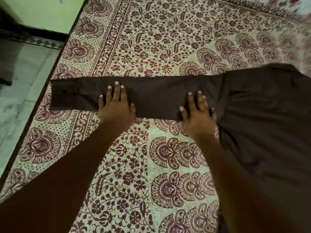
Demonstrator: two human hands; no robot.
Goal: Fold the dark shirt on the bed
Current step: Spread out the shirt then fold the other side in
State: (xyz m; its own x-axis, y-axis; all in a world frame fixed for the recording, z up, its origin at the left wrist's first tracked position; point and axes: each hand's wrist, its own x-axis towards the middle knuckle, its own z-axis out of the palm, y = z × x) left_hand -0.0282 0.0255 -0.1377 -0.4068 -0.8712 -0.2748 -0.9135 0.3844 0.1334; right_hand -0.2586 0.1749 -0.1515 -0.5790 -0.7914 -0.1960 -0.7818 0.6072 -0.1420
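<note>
The dark shirt point(262, 115) lies on the bedspread point(151, 39), body right of both hands. The left hand point(116, 103) and right hand point(197, 115), apart, press flat with straight fingers on the extended sleeve point(151, 91). Smooth outward toward the cuff point(63, 93) before folding inward.

**Green wall, pale floor, printed bedspread**

A bed point(127, 165) fills most of the view under a cream bedspread point(168, 39) printed with maroon flowers. Its dark edge point(54, 68) runs diagonally at left. Beyond it lie pale floor tiles point(20, 68), dark skirting point(33, 30) and a green wall point(42, 12). The light is dim.
</note>
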